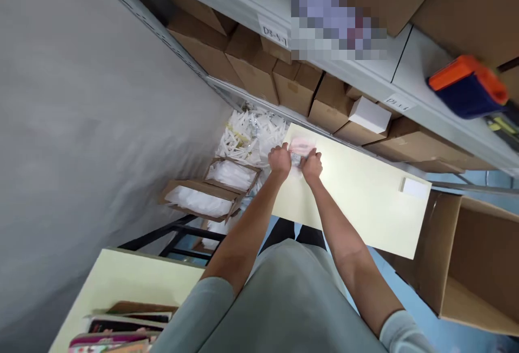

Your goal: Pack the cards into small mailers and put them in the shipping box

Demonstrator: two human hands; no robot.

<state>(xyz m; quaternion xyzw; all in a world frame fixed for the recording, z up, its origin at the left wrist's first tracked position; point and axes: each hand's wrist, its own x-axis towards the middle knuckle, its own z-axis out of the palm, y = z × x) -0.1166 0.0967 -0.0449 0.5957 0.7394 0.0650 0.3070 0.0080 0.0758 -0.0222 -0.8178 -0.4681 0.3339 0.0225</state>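
A small pinkish packet [302, 146], seemingly in clear plastic wrap, lies flat at the left end of the pale cream tabletop [357, 180]. My left hand [279, 159] is closed at its left side, with fingers curled against the plastic. At the packet's lower right, my right hand [311, 165] pinches the same plastic between thumb and fingers. A grey-printed patch shows between the two hands. What the packet contains is too small to make out.
White paper strips [255, 131] are heaped on the left beside boxes of white packets [200, 201]. Cardboard boxes [295, 85] line the shelf behind. A large open carton [478, 266] stands right; a white box [414, 187] lies at the table's right end.
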